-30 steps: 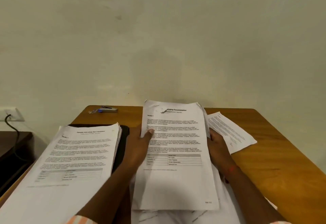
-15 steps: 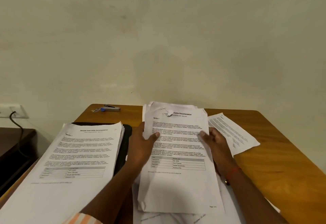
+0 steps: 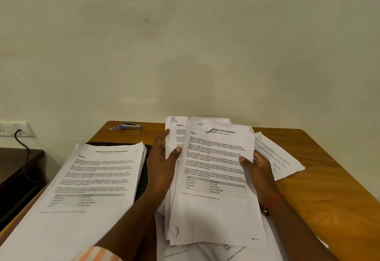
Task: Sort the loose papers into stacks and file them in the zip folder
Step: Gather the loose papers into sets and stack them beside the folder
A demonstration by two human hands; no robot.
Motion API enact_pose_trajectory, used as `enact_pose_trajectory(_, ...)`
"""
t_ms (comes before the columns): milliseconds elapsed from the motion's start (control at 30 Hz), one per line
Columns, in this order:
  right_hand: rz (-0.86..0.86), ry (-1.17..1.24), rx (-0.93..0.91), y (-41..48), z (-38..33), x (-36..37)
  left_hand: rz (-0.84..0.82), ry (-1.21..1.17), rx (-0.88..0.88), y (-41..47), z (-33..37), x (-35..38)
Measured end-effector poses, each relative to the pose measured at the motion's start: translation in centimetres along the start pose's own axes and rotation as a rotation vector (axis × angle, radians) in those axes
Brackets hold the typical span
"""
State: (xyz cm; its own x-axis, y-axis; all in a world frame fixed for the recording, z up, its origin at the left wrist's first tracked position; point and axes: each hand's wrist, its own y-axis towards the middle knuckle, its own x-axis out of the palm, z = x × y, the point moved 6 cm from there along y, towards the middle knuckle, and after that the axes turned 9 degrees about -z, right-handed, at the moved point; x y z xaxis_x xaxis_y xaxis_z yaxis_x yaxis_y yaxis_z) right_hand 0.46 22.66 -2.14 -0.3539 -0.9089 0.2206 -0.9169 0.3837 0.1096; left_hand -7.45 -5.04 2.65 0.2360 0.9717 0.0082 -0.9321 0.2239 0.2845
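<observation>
A bundle of printed sheets [image 3: 213, 209] is held up over the table's middle. Its top page is torn at the upper edge and is titled Internship Documentation. My left hand [image 3: 162, 164] grips the bundle's left edge, thumb on the front page and index finger behind a page headed Section 2. My right hand [image 3: 257, 170] grips the right edge with the thumb on top. A thick sorted stack [image 3: 86, 188] lies at the left on a black zip folder [image 3: 144, 178], mostly hidden under it. More loose sheets [image 3: 205, 252] lie beneath the bundle.
A single printed sheet [image 3: 275, 156] lies skewed right of my right hand on the wooden table [image 3: 329, 188]. A stapler [image 3: 132, 125] sits at the far left edge by the wall. A dark side table [image 3: 18, 164] with a cable stands left.
The bundle has risen and tilted, and its top page has slid right so a second page shows at the upper left. My right thumb has come over onto the front page.
</observation>
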Motion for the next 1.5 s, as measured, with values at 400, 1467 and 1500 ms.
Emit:
enact_pose_trajectory(400,0.015,0.02,0.019,-0.2,-0.1,-0.1,0.055,-0.078,0.005,0.3,-0.6,-0.6)
enact_pose_trajectory(1467,-0.014,-0.238,-0.089,-1.6,-2.6,1.6,-0.213,-0.053,-0.087,-0.2,-1.1,1.7)
enact_pose_trajectory(1500,-0.051,-0.229,-0.079,-1.6,-2.6,1.7,-0.165,-0.055,-0.071,-0.1,-0.9,1.3)
